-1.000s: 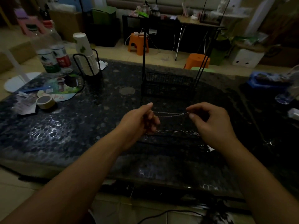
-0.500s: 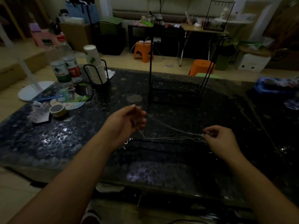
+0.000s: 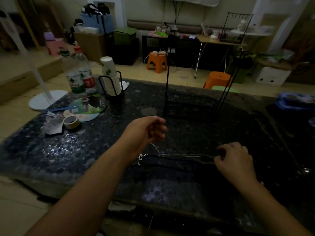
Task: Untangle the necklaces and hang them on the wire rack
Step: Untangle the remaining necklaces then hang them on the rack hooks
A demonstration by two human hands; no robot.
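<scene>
still at the untangling bit — left hand point(image 3: 146, 132) has fingers curled round one end of the necklaces point(image 3: 185, 155), right hand point(image 3: 234, 158) pinches the other end down by the dark stone table point(image 3: 51, 150). chains sag between them. next it probably needs gentle pulling apart. wire rack point(image 3: 190, 106) sits at 12 o'clock, bottles point(image 3: 80, 74) at 10 — dim, cluttered room.
</scene>
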